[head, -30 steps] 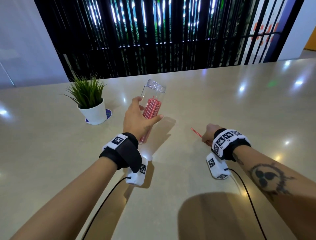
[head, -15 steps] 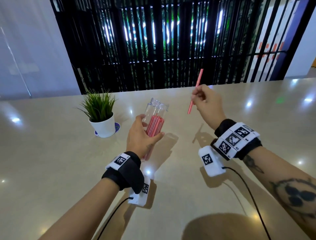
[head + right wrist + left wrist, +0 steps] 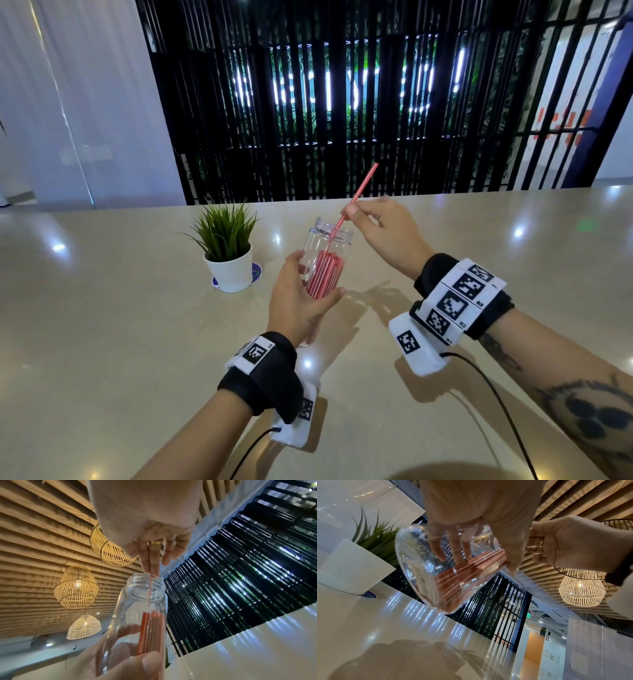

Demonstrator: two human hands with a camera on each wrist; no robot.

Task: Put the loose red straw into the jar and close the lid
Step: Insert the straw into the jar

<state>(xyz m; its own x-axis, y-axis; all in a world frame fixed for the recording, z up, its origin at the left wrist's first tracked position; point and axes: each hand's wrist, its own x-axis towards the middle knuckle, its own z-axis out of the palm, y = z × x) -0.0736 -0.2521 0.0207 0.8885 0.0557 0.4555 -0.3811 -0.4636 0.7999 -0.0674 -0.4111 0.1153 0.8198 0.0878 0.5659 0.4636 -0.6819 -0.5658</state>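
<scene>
A clear jar (image 3: 329,241) with no lid on it holds several red straws (image 3: 323,278). My left hand (image 3: 298,298) grips the jar's body, thumb on the right side, and the jar leans a little. My right hand (image 3: 350,210) pinches the loose red straw (image 3: 361,186) just above the mouth. The straw slants up to the right and its lower end is inside the neck. The right wrist view shows the straw (image 3: 149,595) passing through the jar's threaded opening (image 3: 145,588). From the left wrist the jar's base (image 3: 426,582) appears tilted above the table. No lid is in view.
A small potted plant (image 3: 228,253) in a white pot stands on a blue coaster just left of the jar. The glossy beige table (image 3: 137,342) stretches all round. A black slatted screen runs along its far edge.
My right hand lifted the loose straw off the table, raised it, then carried it left to the jar, where its lower end now enters the mouth. The left hand kept its grip on the jar.
</scene>
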